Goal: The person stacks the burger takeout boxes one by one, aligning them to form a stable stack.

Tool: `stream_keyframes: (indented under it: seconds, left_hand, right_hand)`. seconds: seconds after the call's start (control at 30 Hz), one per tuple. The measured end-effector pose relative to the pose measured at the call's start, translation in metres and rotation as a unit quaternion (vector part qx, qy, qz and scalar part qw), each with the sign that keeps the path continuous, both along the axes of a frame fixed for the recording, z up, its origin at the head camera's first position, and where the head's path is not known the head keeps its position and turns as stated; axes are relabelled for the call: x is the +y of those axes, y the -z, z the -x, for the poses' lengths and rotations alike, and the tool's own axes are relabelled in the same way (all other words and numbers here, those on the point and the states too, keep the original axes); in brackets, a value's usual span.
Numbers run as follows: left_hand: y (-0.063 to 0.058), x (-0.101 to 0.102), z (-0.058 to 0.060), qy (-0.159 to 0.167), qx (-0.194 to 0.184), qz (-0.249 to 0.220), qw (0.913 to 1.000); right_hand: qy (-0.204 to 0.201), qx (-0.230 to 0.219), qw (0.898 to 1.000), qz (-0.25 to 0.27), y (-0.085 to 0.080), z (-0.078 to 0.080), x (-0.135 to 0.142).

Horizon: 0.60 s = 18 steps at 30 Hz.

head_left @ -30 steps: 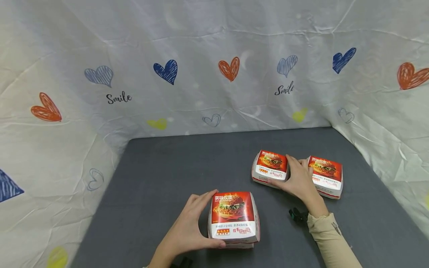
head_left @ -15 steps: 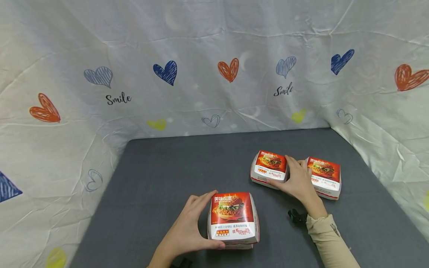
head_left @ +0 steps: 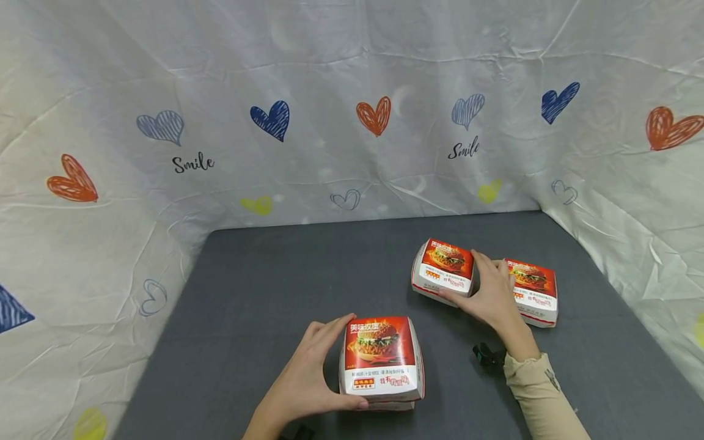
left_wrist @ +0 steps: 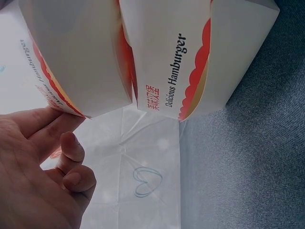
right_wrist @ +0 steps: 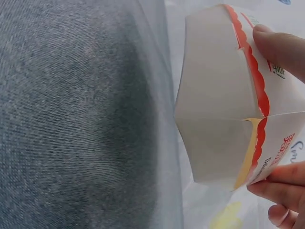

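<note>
A paper burger box (head_left: pixel 379 357) with a red top sits on a second burger box (left_wrist: pixel 171 57), whose lower edge just shows from above. My left hand (head_left: pixel 305 376) holds the upper box from its left side, thumb at the near edge and fingers at the far corner. Toward the back right, my right hand (head_left: pixel 489 293) grips another burger box (head_left: pixel 444 269) between thumb and fingers. That box hangs above the table in the right wrist view, its plain white underside (right_wrist: pixel 214 95) apart from the cloth.
Right beside my right hand, a further burger box (head_left: pixel 533 290) lies on the dark grey table (head_left: pixel 275 275). White cloth (head_left: pixel 330 153) printed with hearts hangs behind and along both sides of the table.
The burger box in my right hand has risen off the table a little. My left hand and its box have stayed in place.
</note>
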<state>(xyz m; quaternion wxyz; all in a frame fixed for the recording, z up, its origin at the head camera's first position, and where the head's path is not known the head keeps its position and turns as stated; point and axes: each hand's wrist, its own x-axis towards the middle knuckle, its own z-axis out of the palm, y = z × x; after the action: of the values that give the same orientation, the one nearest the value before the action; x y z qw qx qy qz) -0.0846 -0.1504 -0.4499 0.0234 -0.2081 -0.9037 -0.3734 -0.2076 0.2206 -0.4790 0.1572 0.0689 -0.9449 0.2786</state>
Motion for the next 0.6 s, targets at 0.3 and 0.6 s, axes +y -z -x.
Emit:
stream_keyframes:
  seconds: [0.3,0.6]
  left_hand:
    - [0.0,0.0,-0.002,0.002,0.0,-0.004,1.0]
    - [-0.001,-0.001,0.0,0.008,0.012,-0.003,0.9999]
  right_hand:
    - [0.003,0.028,0.999,0.023,-0.008,-0.008,0.0]
    - [0.003,0.063,0.997,0.051,-0.024,-0.014,-0.002]
